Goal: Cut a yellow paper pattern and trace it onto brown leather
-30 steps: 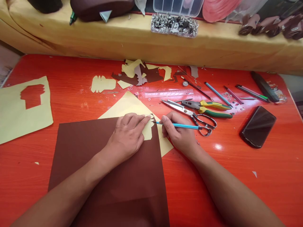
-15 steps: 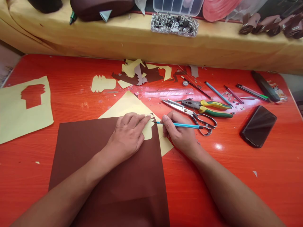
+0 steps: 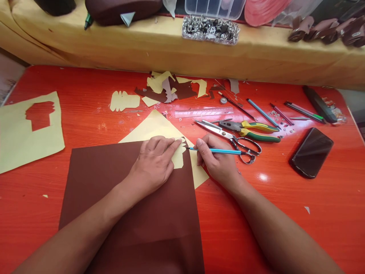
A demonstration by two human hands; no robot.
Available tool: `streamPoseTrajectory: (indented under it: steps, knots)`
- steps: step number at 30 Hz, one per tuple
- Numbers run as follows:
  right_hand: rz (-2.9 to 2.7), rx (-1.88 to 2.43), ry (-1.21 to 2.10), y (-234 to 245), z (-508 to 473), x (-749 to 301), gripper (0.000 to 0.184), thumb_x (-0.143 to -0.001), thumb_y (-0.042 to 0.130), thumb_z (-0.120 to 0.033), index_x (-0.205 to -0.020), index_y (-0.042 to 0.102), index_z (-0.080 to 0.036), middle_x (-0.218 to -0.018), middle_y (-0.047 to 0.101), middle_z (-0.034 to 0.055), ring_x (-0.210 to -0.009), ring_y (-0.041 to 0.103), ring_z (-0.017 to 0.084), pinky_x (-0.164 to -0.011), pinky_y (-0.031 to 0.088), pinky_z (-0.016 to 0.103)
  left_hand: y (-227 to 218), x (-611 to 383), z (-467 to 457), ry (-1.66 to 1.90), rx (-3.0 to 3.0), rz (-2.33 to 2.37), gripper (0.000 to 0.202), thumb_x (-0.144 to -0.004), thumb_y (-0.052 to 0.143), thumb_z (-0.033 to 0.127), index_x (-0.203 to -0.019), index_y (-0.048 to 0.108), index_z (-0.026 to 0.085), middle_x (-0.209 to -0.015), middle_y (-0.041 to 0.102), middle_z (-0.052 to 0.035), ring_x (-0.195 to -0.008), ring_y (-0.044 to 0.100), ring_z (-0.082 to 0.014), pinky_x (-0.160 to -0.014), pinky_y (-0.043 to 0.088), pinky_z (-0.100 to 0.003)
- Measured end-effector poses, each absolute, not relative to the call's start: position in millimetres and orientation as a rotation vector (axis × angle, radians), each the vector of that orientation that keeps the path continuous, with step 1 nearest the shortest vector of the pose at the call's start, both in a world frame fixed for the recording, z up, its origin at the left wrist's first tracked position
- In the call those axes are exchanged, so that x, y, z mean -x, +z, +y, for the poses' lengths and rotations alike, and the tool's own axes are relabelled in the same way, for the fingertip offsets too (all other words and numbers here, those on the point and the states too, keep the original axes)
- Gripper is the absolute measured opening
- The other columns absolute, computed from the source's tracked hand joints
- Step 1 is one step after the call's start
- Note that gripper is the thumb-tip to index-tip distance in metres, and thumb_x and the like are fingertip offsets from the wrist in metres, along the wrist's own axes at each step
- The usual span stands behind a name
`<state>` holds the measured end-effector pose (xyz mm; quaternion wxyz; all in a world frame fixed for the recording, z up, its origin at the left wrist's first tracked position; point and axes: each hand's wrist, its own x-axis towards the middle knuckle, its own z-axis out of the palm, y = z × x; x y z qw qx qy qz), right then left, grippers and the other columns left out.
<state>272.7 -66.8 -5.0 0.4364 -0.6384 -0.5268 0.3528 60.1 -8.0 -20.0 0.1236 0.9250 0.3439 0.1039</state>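
My left hand presses flat on a pale yellow paper template, its fingertips at the template's upper part. That template lies on a dark brown paper sheet, and much of it is hidden under my fingers. My right hand is shut on a blue pencil, whose tip is at the template's notched right edge. A larger pale yellow sheet pokes out from under the brown sheet.
On the red table lie steel scissors, green-and-yellow pliers, a clear ruler, a phone, paper scraps and a cut yellow sheet. Metal eyelets sit on the yellow-covered shelf behind.
My right hand and the pencil have shifted slightly to the right along the template's edge. My left hand and the papers stay in place.
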Motion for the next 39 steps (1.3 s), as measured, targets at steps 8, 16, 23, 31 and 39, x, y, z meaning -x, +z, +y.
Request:
streamPoseTrajectory:
  steps: [8, 16, 23, 31, 39]
  knots:
    - [-1.286, 1.591, 0.892, -5.8, -67.5, -272.6, 0.036, -0.11, 0.056, -0.044, -0.078, 0.059, -0.027, -0.055, 0.063, -0.0023, -0.052, 0.062, 0.02, -0.054, 0.047, 0.033, -20.5, -59.4, -7.8, 0.305, -2.722, 0.99, 0.057, -0.097, 0.05, 0.013, -0.153, 0.058, 0.022, -0.139, 0.067, -0.0134, -0.127, 0.053, -0.0351, -0.107, 0.041, -0.053]
    - [-1.302, 1.599, 0.882, -3.9, -67.2, -271.4, 0.032, -0.109, 0.057, -0.034, -0.078, 0.059, -0.027, -0.056, 0.063, -0.0025, -0.053, 0.059, 0.019, -0.055, 0.045, 0.032, -19.8, -59.9, -7.9, 0.304, -2.728, 0.994, 0.056, -0.097, 0.049, 0.013, -0.152, 0.058, 0.022, -0.138, 0.067, -0.0132, -0.127, 0.053, -0.0348, -0.107, 0.041, -0.052]
    - [-1.303, 1.59, 0.885, -4.1, -66.3, -271.2, 0.032, -0.109, 0.056, -0.034, -0.078, 0.058, -0.026, -0.056, 0.061, -0.003, -0.053, 0.059, 0.018, -0.056, 0.045, 0.032, -20.3, -60.1, -8.2, 0.307, -2.726, 0.995, 0.056, -0.097, 0.05, 0.013, -0.151, 0.059, 0.019, -0.138, 0.067, -0.0142, -0.127, 0.053, -0.0353, -0.108, 0.041, -0.053]
    - [-1.294, 1.589, 0.883, -4.9, -67.1, -272.2, 0.032, -0.109, 0.056, -0.033, -0.078, 0.059, -0.026, -0.056, 0.061, -0.0034, -0.05, 0.059, 0.017, -0.055, 0.045, 0.031, -20.8, -59.8, -7.7, 0.308, -2.714, 0.997, 0.058, -0.096, 0.051, 0.013, -0.153, 0.059, 0.022, -0.138, 0.068, -0.0138, -0.127, 0.053, -0.0354, -0.107, 0.042, -0.053]
    - [-1.287, 1.582, 0.892, -5.8, -67.3, -272.3, 0.033, -0.109, 0.055, -0.035, -0.077, 0.058, -0.026, -0.055, 0.061, -0.0033, -0.05, 0.06, 0.018, -0.054, 0.045, 0.031, -21.4, -59.6, -7.6, 0.326, -2.725, 0.991, 0.057, -0.097, 0.051, 0.013, -0.152, 0.059, 0.021, -0.138, 0.068, -0.0138, -0.127, 0.054, -0.0351, -0.107, 0.041, -0.052]
